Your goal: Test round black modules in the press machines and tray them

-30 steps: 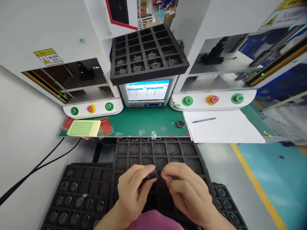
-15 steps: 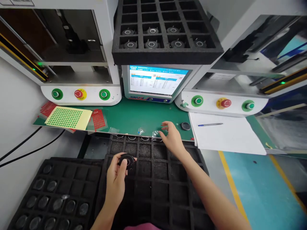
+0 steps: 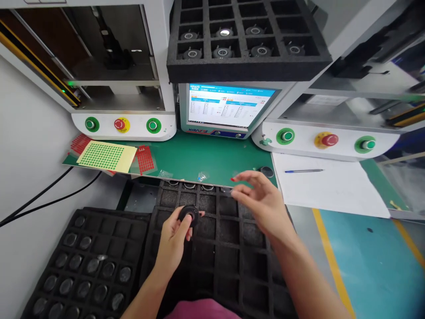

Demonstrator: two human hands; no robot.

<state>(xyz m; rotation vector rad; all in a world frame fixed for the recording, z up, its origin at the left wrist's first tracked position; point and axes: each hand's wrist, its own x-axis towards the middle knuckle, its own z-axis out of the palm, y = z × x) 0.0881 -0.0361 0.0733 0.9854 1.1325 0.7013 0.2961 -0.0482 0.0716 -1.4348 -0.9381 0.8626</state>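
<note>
My left hand (image 3: 174, 232) grips a round black watch case (image 3: 188, 215), with the thumb pressed on its face, above a black foam tray (image 3: 229, 241). To the right, my right hand (image 3: 260, 199) hovers over the tray's far part by the table edge. Its thumb and index finger are apart, and a small red bit shows at one fingertip; I cannot make out what it is. Just below that hand's fingers, a piece of clear film (image 3: 226, 191) lies at the edge. A dark round piece (image 3: 266, 172) sits on the green table (image 3: 229, 157) behind it.
Left, a second foam tray (image 3: 106, 235) holds several round pieces. A raised foam tray (image 3: 245, 71) with several watch cases stands over a screen (image 3: 229, 106). Sticker sheets (image 3: 126, 161), white paper (image 3: 318, 188) and a pen (image 3: 303, 171) lie on the table. Machines with buttons flank it.
My right hand has moved nearer and to the right, and a red bit now shows at its fingertip. The left hand still holds the watch case. The view has shifted slightly.
</note>
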